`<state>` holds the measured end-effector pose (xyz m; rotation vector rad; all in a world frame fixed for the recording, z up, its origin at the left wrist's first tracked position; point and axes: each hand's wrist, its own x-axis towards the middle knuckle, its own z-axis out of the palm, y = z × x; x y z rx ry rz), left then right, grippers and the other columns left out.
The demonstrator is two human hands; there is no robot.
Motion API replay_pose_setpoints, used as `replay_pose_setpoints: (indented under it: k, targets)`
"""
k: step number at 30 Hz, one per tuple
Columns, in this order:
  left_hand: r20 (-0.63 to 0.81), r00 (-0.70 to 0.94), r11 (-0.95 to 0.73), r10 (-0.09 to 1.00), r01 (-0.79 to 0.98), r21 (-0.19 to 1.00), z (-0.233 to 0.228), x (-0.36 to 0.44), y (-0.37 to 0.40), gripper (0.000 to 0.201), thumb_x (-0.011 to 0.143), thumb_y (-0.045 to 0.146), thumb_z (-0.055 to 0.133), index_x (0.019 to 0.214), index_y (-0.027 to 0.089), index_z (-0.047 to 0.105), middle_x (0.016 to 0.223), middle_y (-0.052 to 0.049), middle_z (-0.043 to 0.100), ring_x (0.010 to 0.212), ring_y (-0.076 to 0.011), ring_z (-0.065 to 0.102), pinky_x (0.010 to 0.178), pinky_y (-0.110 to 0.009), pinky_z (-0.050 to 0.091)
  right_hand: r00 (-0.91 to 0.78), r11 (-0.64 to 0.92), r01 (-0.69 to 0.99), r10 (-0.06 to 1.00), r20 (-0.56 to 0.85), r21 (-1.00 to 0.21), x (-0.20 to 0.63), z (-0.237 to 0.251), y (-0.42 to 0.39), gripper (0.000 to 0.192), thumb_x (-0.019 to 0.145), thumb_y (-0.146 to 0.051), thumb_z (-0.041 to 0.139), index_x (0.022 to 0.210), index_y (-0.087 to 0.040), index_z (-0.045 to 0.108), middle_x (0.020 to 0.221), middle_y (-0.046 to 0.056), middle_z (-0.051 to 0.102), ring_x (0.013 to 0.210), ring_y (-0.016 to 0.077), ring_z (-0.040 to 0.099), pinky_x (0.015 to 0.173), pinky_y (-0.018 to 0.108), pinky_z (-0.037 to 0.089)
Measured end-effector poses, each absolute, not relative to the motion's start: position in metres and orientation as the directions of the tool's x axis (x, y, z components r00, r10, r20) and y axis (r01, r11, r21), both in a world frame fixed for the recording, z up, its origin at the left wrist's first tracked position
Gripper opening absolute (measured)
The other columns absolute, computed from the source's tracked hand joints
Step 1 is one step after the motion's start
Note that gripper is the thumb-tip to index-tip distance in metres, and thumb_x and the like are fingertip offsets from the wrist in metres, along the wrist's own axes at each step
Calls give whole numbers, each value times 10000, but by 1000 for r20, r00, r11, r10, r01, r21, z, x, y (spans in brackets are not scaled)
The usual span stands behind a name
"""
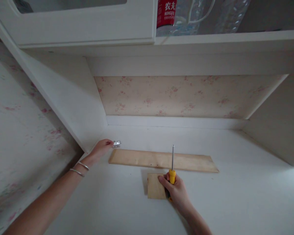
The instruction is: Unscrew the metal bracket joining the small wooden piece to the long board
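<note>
Pinching small metal hinge (117,144) with our left hand (101,148), arm stretched far forward, two bangles (79,169) at wrist. Hinge sits at left end of long flat wooden strip (161,160). Our right hand (176,191) clenched on yellow-handled screwdriver (172,166), steel shaft upright, beside small square wood block (155,186).

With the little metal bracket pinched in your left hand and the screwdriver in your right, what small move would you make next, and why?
Probably set the metal bracket onto the near end of the long wooden strip: the left hand holds it just off that end, and the right hand has the screwdriver ready.
</note>
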<state>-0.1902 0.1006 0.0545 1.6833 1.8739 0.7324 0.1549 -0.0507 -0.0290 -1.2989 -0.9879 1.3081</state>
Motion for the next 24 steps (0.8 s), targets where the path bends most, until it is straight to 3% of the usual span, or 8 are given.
replay_pose_setpoints:
  k: [2,4,12,17,22,24]
  targets:
    - [-3,-133,115,991,843,526,46,-219,121,244,817,327,499,896,150,648,890,-50,669,822,-176,592,674,-245,402,71,-170,-115,981,-179,-979,155,-29,-51,445,710,-512,728,728,-183,429,646,-24,431,593,106,398,527,234,322]
    - [-10,-155,142,988,874,464,37,-240,137,223,817,276,498,890,130,651,916,-82,671,854,-198,594,707,-269,408,73,-171,-114,981,-180,-979,155,-29,-50,446,709,-514,728,732,-181,431,651,-24,427,598,106,395,530,233,325]
    - [-53,-147,156,988,925,347,17,-255,164,195,800,304,547,817,152,669,888,-93,683,828,-241,610,703,-307,429,95,-165,-100,980,-174,-981,155,-26,-49,465,702,-527,727,710,-181,416,638,-27,407,593,101,369,527,232,315]
    - [47,-158,135,986,939,317,20,-243,162,232,831,322,506,898,146,643,957,-125,670,880,-262,616,744,-334,453,113,-173,-127,976,-187,-977,156,-26,-49,468,684,-519,741,709,-182,417,645,-18,439,599,108,395,540,236,334]
    - [182,-69,10,981,952,307,33,-201,131,300,919,306,365,998,145,606,1066,-119,622,994,-229,574,884,-347,437,89,-169,-157,979,-184,-973,155,-29,-48,464,689,-515,739,706,-185,414,644,-23,424,593,106,389,532,236,323]
    - [249,130,-214,960,913,348,41,-168,100,309,939,350,362,1015,167,599,1048,-86,622,962,-192,580,898,-319,443,87,-163,-134,981,-175,-978,154,-28,-47,458,697,-513,734,693,-184,415,633,-28,405,584,101,377,524,233,312]
